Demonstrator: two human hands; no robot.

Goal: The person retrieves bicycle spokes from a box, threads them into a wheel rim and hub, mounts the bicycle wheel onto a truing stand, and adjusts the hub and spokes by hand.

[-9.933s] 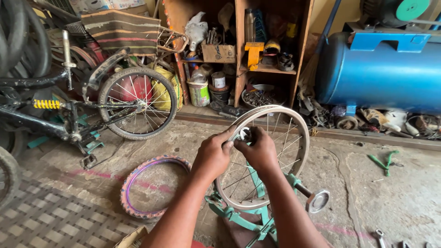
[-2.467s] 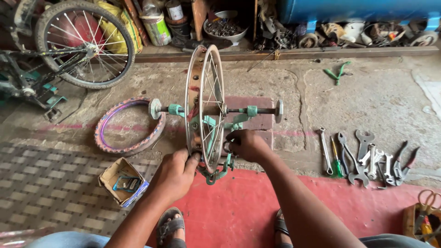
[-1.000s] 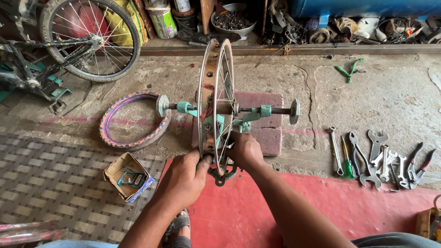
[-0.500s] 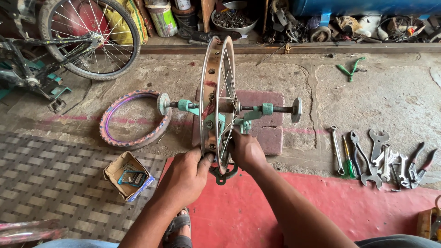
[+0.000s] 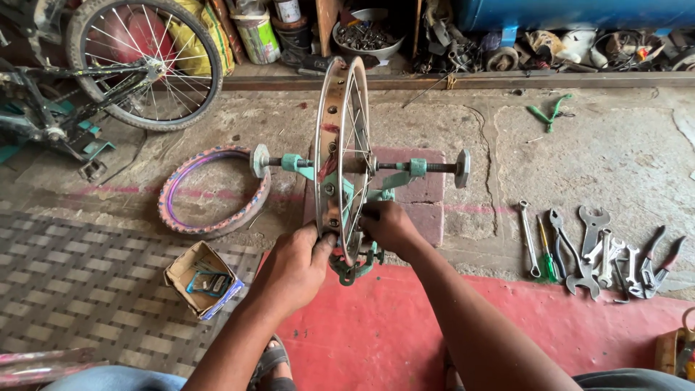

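Note:
A bare spoked bicycle rim (image 5: pixel 334 130) stands upright, edge-on to me, clamped in a green truing stand (image 5: pixel 405 171) with threaded side knobs. My left hand (image 5: pixel 293 264) grips the near lower part of the rim from the left, thumb on its outer face. From the right, my right hand (image 5: pixel 387 224) reaches in among the spokes near the stand's lower bracket; its fingertips are hidden behind the rim, so what they hold cannot be told.
A row of spanners and pliers (image 5: pixel 594 250) lies on the concrete at right. A small cardboard box (image 5: pixel 203 279) sits left of my arm, a purple tyre (image 5: pixel 210 190) beyond it. A bicycle (image 5: pixel 108 69) stands at far left. A red mat (image 5: pixel 391 333) lies under me.
Ten seconds ago I held the rim up facing me with both hands; it now sits edge-on in the stand. Over the last second my hands barely shifted on its lower part.

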